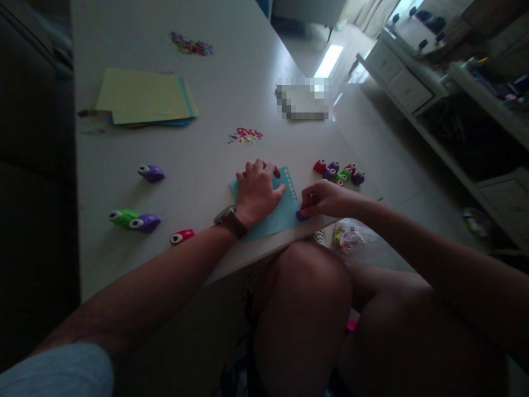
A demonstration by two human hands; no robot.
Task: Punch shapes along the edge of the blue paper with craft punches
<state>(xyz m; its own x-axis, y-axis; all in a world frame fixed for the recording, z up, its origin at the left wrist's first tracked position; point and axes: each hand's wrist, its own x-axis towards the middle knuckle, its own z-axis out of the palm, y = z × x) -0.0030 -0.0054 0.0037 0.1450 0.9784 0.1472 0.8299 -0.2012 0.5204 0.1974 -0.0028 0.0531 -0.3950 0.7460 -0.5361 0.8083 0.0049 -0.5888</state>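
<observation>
A light blue sheet of paper (pixel 278 216) lies at the table's front edge, with a row of punched holes along its right side. My left hand (pixel 259 187) rests on the sheet, fingers spread and slightly bent, pressing it down. At the sheet's right edge my right hand (pixel 322 198) is closed on a small purple craft punch (pixel 302 215), mostly covered by the fingers. Just beyond that hand stands a cluster of red, purple and green craft punches (pixel 341 172). Near my left wrist sits a red craft punch (pixel 182 237), partly behind the forearm.
On the white table (pixel 198 154) are a stack of coloured paper (pixel 142 96), two confetti piles, the nearer confetti (pixel 245 136) beyond my left hand, and more punches (pixel 134 220) at left. A blurred-out flat object (pixel 303 99) lies at the far right edge. A plastic bag (pixel 355 238) is below.
</observation>
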